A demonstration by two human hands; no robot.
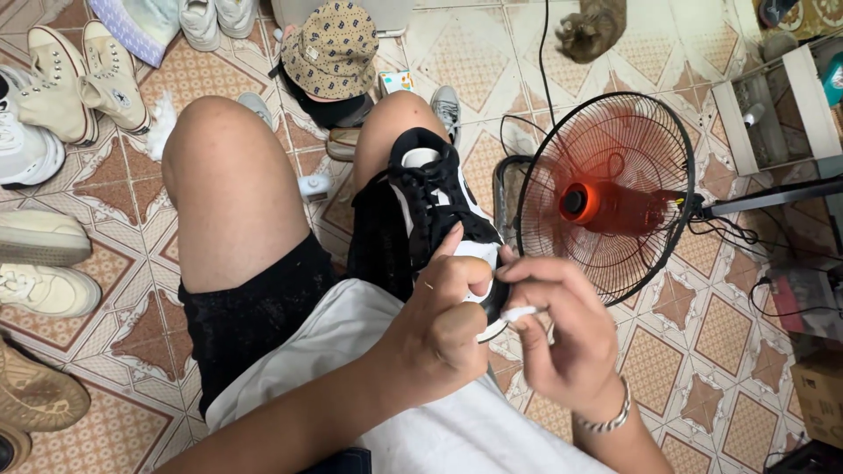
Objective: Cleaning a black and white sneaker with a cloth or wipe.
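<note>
1. The left hand [439, 320] is clenched around the toe end of a black-and-white sneaker [435, 202], its thumb lying over the white toe cap.
2. The right hand [562, 338] pinches a small white wad [518, 313], perhaps a cloth or wipe, between thumb and fingertips, and presses it against the toe edge of the shoe, just beside the left thumb.
3. The sneaker rests on the person's right thigh, over a white cloth [351, 351] spread across the lap. Its long axis runs from the toe in the hands away toward the knee, heel end farthest from the person, laces facing up.
4. Both hands meet at the toe; the left carries the shoe, the right only touches it through the wad.
5. A silver bracelet [606, 420] circles the right wrist.
6. An orange floor fan [606, 202] stands just right of the shoe.
7. Pale sneakers [75, 75] line the tiled floor on the left; a cat [593, 26] lies well beyond.
</note>
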